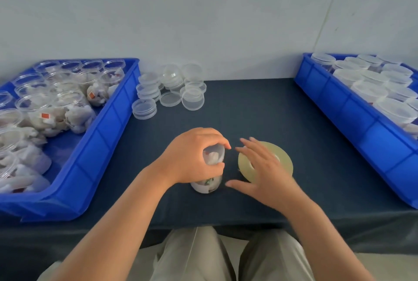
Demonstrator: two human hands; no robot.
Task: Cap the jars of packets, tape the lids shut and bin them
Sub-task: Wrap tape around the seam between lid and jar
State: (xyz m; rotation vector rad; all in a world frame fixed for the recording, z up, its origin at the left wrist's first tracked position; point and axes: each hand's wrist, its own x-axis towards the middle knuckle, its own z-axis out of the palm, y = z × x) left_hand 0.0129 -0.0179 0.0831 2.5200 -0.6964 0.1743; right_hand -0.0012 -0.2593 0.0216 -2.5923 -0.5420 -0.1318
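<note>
A clear jar of white packets [209,184] stands on the dark table near its front edge. My left hand [192,156] grips the jar from above, its fingers and thumb curled round the lid. Just right of the jar hovers my right hand [260,170] with its fingers spread and nothing in them. It covers part of a flat roll of yellowish tape [286,164] lying on the table.
A blue bin [113,122] at the left holds several uncapped jars of packets. Another blue bin [334,100] at the right holds several capped jars. Loose clear lids [172,91] are stacked at the back by the wall.
</note>
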